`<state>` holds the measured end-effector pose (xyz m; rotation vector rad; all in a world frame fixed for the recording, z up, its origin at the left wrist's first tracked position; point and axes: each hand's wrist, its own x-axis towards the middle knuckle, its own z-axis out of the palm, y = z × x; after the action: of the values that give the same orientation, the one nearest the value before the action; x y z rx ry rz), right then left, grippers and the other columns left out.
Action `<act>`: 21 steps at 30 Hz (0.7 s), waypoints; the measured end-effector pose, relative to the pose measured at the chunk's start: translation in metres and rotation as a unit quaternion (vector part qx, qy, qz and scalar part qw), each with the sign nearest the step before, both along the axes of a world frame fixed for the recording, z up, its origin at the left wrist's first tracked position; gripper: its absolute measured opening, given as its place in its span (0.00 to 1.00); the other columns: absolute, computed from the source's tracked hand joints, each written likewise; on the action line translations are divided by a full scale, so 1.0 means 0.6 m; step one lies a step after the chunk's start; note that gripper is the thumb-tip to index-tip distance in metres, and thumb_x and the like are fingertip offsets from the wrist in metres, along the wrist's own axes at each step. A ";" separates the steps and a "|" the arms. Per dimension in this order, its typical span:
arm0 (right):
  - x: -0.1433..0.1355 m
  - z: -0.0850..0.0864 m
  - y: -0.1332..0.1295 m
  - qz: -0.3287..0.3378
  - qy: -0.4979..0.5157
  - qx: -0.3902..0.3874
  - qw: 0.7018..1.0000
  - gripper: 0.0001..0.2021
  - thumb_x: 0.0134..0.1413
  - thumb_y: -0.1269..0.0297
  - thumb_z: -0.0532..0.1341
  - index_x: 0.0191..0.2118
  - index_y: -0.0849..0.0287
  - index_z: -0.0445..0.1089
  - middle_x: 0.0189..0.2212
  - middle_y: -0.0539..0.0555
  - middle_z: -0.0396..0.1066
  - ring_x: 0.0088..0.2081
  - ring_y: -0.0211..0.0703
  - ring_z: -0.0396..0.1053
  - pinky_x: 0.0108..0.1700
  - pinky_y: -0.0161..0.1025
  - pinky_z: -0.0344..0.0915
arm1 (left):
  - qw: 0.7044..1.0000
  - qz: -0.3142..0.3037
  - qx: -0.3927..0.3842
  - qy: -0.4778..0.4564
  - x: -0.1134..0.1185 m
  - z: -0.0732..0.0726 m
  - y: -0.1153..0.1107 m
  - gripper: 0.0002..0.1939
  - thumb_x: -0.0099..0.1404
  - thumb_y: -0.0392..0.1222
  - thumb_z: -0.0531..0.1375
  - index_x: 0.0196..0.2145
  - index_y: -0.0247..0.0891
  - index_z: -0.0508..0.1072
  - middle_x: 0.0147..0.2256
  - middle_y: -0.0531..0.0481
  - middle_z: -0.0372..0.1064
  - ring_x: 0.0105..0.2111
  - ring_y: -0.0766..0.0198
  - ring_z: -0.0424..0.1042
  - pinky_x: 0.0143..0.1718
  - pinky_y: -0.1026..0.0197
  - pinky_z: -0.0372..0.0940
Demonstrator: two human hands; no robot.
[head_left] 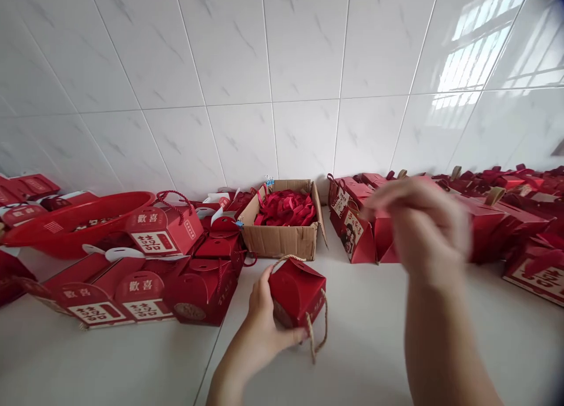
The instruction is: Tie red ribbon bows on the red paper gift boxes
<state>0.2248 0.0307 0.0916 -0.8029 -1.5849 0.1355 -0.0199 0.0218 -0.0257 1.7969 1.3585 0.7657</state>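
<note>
Head view: looks down on a white table (361,347) backed by a marbled tile wall (308,47).
Left hand (259,324): grasps the small red box (299,285) around its left side, with the thumb along the lower front.
Small red box position: sits front and centre, just before the cardboard box (279,241); bears a twisted cord (326,324) — looping down at the right.
Right hand (425,230): hangs raised and blurred before the right-hand row of red boxes (359,238) — holding anything or not, cannot tell.
Cardboard box contents: filled with red ribbons (288,209).
Left side: crowded with patterned red boxes (145,282) near a red basin (57,244).
</note>
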 end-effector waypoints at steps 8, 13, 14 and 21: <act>-0.078 -0.110 0.172 -0.106 -0.308 -0.203 0.924 0.19 0.66 0.60 0.45 0.37 0.58 0.72 0.50 0.60 0.69 0.54 0.53 0.61 0.56 0.59 0.47 | 0.987 -0.059 -0.112 -0.097 -0.006 0.011 -0.005 0.41 0.60 0.61 0.57 0.63 0.45 0.42 0.60 0.39 0.56 0.54 0.51 0.64 0.53 0.51 0.60; -0.077 -0.115 0.173 -0.119 -0.340 -0.214 0.908 0.24 0.66 0.54 0.44 0.28 0.56 0.72 0.46 0.56 0.73 0.56 0.56 0.58 0.53 0.59 0.47 | 0.983 -0.045 -0.105 -0.142 0.000 0.004 0.002 0.37 0.61 0.60 0.57 0.61 0.44 0.49 0.54 0.42 0.63 0.51 0.54 0.66 0.51 0.54 0.61; -0.077 -0.112 0.173 -0.112 -0.343 -0.215 0.907 0.25 0.66 0.53 0.44 0.25 0.57 0.70 0.39 0.55 0.76 0.53 0.55 0.61 0.51 0.57 0.49 | 0.981 -0.042 -0.107 -0.155 0.001 0.004 0.003 0.35 0.62 0.60 0.57 0.60 0.43 0.50 0.52 0.42 0.65 0.49 0.55 0.67 0.50 0.55 0.62; -0.062 -0.106 0.183 -0.066 -0.308 -0.209 0.926 0.18 0.62 0.54 0.53 0.28 0.57 0.72 0.32 0.54 0.75 0.43 0.48 0.67 0.47 0.48 0.57 | 0.976 -0.025 -0.120 -0.179 0.007 0.009 0.006 0.33 0.61 0.61 0.56 0.57 0.41 0.54 0.45 0.43 0.68 0.46 0.56 0.68 0.46 0.57 0.63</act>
<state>0.1878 0.1402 0.0279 -1.3785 -2.1211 0.1324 -0.0158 0.0252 -0.0204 1.4196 1.1112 0.8138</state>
